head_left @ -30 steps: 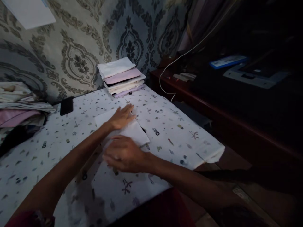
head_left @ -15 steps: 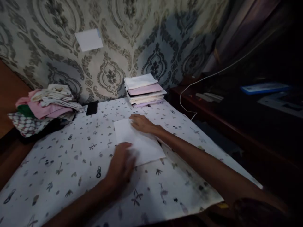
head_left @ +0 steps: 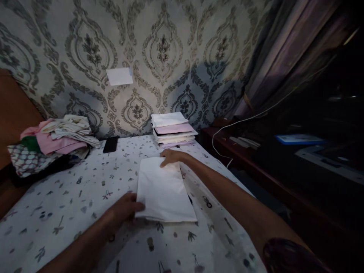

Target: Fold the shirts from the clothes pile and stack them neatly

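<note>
A folded white cloth [head_left: 163, 191] lies on the patterned sheet [head_left: 93, 197] in front of me. The thumb of my left hand [head_left: 126, 208] rests on the cloth's near left corner, with the fingers at its edge, so the hand grips that corner. At the far right corner, my right hand [head_left: 172, 156] has its fingers closed on the cloth's edge. A neat stack of folded cloths [head_left: 173, 131] stands beyond it, by the wall.
A loose heap of clothes [head_left: 59, 138] sits at the far left, beside a black phone [head_left: 110, 144]. A white cable [head_left: 214, 146] hangs along the right side, near a dark red ledge [head_left: 241, 151]. White paper [head_left: 120, 76] is on the wall.
My left hand has moved from above the cloth to its near left corner. The cloth now lies straighter towards me. The view has tilted up a little.
</note>
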